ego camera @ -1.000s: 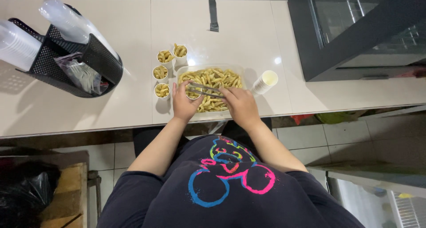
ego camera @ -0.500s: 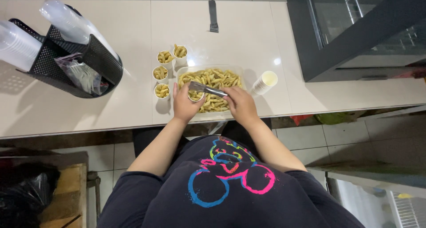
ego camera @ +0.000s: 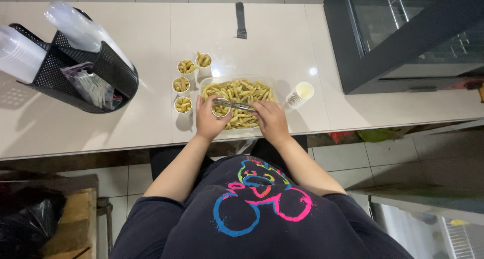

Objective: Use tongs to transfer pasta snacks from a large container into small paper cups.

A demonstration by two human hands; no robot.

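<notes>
Looking down on the pale tabletop, I see the dark glass-fronted cabinet well off to the right of my hands and the black mesh basket holding stacks of clear plastic cups well off to the left. Directly ahead of both hands sits the clear tray, heaped with pale yellow finger-shaped snacks.

My left hand is wrapped around a small paper cup held over the near edge of the tray; its grip is clamped on that cup, which I can only partly see. My right hand is closed around metal tongs, whose tips point across toward the cup in my left hand. Whether the tongs carry a piece right now is too small for me to tell.

Just left of my left hand stand four filled cups, each topped with snacks. Just right of my right hand lies a stack of empty cups on its side.

By my reckoning four portions are done, a fifth is being filled, and with the tray full and the stack waiting, much remains.
</notes>
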